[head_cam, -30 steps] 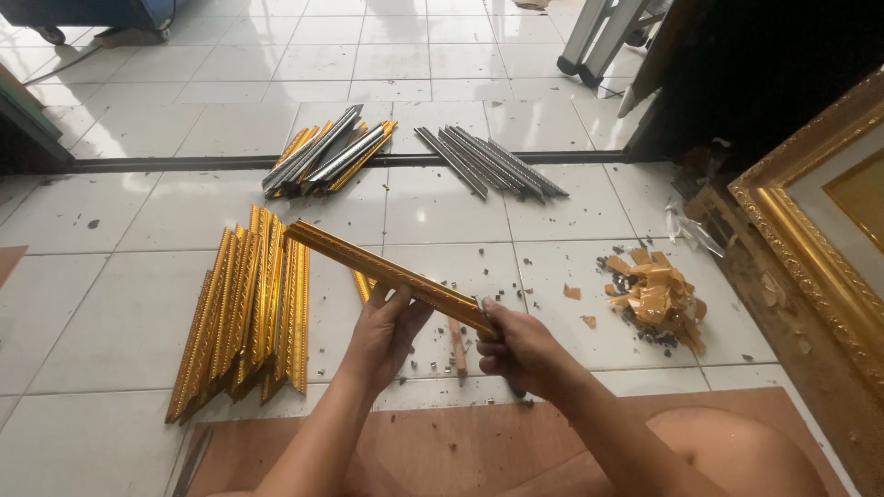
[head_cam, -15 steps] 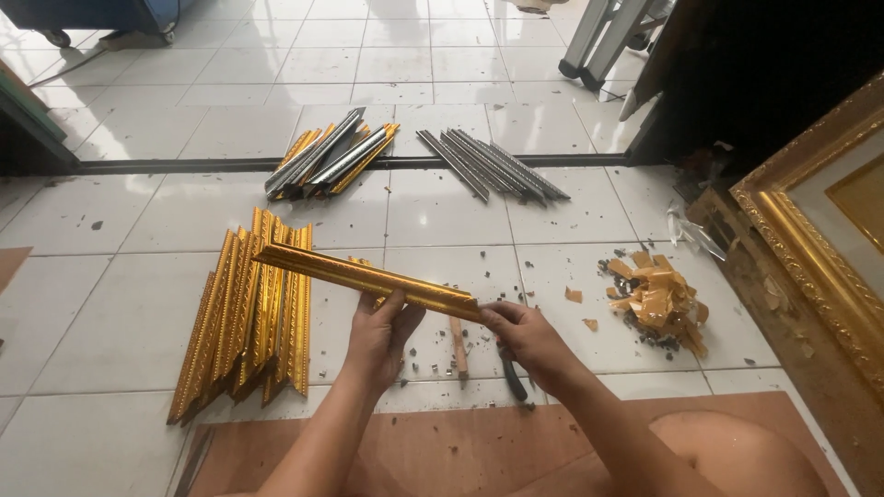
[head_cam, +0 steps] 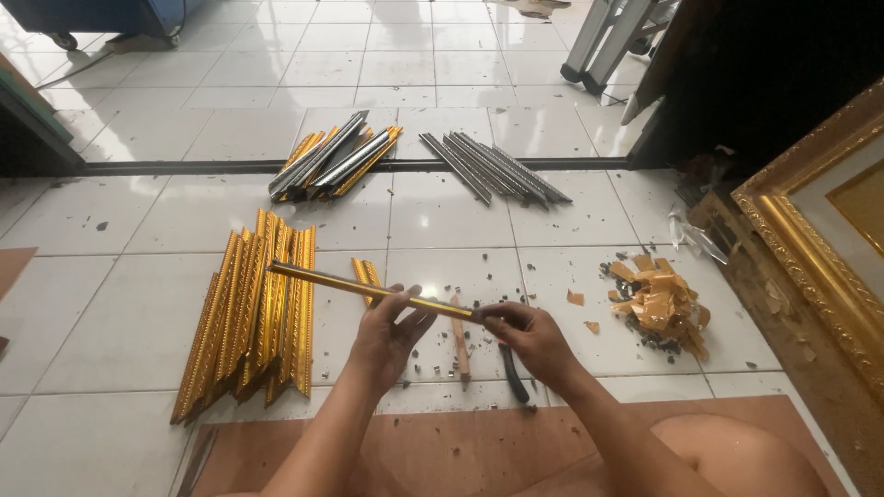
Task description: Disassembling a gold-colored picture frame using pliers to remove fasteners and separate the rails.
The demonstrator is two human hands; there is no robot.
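Note:
I hold a long gold moulding strip [head_cam: 336, 282] in both hands, above the white tiled floor. My left hand [head_cam: 387, 331] cups it near its middle, fingers partly spread. My right hand [head_cam: 532, 337] grips its right end. The strip's far end reaches out over a pile of gold moulding strips [head_cam: 253, 308] lying on the floor to my left. Under my hands lie a short wooden stick [head_cam: 459, 342] and a dark-handled tool [head_cam: 512, 368], partly hidden by my right hand.
Two more bundles lie further out: gold and grey strips [head_cam: 333, 158] and dark grey strips [head_cam: 493, 166]. A heap of gold offcuts [head_cam: 658, 299] sits at right. An ornate gold picture frame [head_cam: 820, 248] leans at far right. Brown board [head_cam: 460, 451] lies under my arms.
The strip has tilted flatter and come lower, its left end swinging down towards the gold pile. My right hand has slid to its right end.

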